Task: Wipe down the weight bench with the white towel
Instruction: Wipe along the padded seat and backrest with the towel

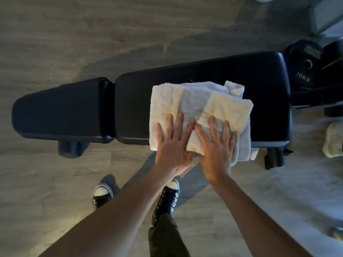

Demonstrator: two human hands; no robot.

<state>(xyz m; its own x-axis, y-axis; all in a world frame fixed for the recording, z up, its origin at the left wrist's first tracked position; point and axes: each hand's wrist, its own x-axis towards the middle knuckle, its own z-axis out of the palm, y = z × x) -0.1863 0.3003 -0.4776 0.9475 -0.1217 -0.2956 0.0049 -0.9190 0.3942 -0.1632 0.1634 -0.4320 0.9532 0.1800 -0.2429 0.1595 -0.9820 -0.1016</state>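
Note:
A black padded weight bench lies across the view, a short seat pad on the left and a long back pad on the right. A folded white towel lies on the long pad and hangs over its near edge. My left hand lies flat on the towel's near left part, fingers spread. My right hand lies flat beside it on the towel's near right part, fingers spread too. The two hands touch at the index fingers. Neither hand grips the cloth; both rest palm-down on it.
A black 10 kg weight plate leans past the bench's right end. Another pale towel lies on the floor at the far right. Bench feet stick out toward me. My shoes stand on the wooden floor just before the bench.

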